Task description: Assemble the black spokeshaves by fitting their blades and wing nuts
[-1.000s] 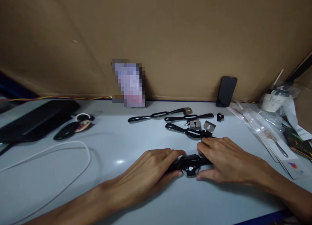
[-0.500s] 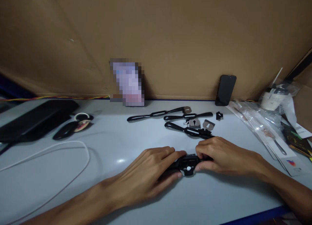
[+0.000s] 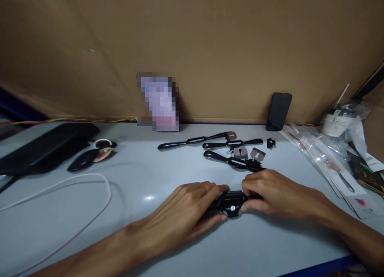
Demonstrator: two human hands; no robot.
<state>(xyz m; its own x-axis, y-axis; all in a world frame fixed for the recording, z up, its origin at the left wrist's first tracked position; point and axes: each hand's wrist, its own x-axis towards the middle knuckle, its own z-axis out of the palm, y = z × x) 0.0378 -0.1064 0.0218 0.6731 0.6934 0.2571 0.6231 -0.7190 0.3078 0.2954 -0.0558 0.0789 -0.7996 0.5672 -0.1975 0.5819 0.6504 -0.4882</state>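
Between the two hands lies an assembled black spokeshave (image 3: 233, 205), its round screw facing up, low over the pale tabletop (image 3: 270, 245). The left hand (image 3: 192, 207) is closed around one handle, with its thumb along the near side; the right hand (image 3: 270, 193) grips the other handle with curled fingers, its thumb beside the body. Just beyond the right hand's knuckles lies a spokeshave frame (image 3: 222, 159), with a loose slotted blade (image 3: 257, 154) and a rounded metal plate (image 3: 240, 151) behind it. Farther from the hands rest a second frame (image 3: 237, 143) and a third frame (image 3: 195, 140), with a small black cap (image 3: 271, 143) off to the right. Past these, a black smartphone (image 3: 279, 112) leans on the cardboard wall (image 3: 210, 49). Right of the right hand are clear plastic packets (image 3: 325, 161) and a white cup (image 3: 337, 123); left of the left hand, a white cable (image 3: 108, 189) curves below a black fob (image 3: 82, 161) and a black case (image 3: 48, 149).
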